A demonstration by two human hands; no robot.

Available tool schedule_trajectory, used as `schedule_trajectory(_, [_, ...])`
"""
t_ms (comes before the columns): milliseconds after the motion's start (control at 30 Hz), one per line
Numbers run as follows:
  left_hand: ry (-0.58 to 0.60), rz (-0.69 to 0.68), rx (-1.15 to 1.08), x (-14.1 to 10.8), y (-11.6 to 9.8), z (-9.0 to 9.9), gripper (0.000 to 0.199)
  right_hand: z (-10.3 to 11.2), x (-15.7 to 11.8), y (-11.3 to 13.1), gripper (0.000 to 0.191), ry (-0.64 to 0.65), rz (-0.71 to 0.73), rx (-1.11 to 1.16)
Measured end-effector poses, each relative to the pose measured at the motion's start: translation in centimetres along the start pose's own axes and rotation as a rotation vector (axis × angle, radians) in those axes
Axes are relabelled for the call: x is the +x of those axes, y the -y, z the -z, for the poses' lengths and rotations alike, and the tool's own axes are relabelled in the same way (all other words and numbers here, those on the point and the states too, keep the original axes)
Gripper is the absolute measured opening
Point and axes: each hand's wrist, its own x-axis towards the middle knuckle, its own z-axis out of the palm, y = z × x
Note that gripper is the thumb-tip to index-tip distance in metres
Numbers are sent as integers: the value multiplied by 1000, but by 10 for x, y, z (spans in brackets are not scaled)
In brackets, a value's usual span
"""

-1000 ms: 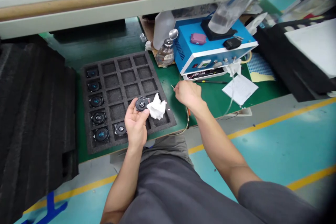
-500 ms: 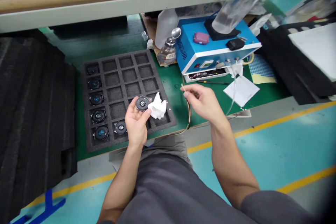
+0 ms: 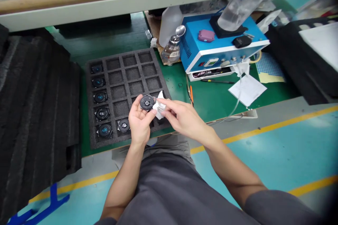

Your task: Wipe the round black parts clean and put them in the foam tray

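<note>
My left hand is closed around a round black watch case, its back with a sensor window facing up. A crumpled white tissue sits against the right edge of the case, by my left thumb. My right hand pinches the tissue there. Whether a thin stick is still between its fingers is hidden. Below both hands lies a dark foam tray with square pockets. Several similar watch cases fill its left column, and another watch case sits in the second column.
A blue machine stands at the back right, bearing a clear tube. Beside it are a pump bottle and a white bottle. White paper lies to the right. Stacked black foam rises at left.
My right hand has come left from the open table, where it held a thin pale stick, to the tissue by the watch case. My left hand keeps its hold. The view has shifted slightly.
</note>
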Motion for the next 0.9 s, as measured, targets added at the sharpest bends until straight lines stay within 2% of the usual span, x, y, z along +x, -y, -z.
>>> schedule_trajectory(67, [10, 6, 14, -1, 0, 1, 72, 0, 5, 1, 27, -21, 44, 1])
schedule_trajectory(133, [18, 15, 9, -2, 0, 2, 73, 1, 7, 2, 19, -74, 27, 32])
schedule_trajectory(267, [-5, 42, -40, -3, -3, 2, 61, 4, 3, 1, 13, -221, -92, 57])
schedule_trajectory(367, [-5, 63, -52, -3, -5, 2, 52, 3, 0, 2, 11, -304, -79, 22])
schedule_trajectory(567, [7, 50, -53, -3, -5, 2, 41, -7, 4, 11, 11, -290, 62, -45])
schedule_trajectory(767, [47, 46, -83, -3, -6, 1, 36, -10, 5, 11, 11, -287, 115, -68])
schedule_trajectory(900, [64, 67, -111, -2, -6, 5, 34, -5, 2, 9, 12, -339, 103, -107])
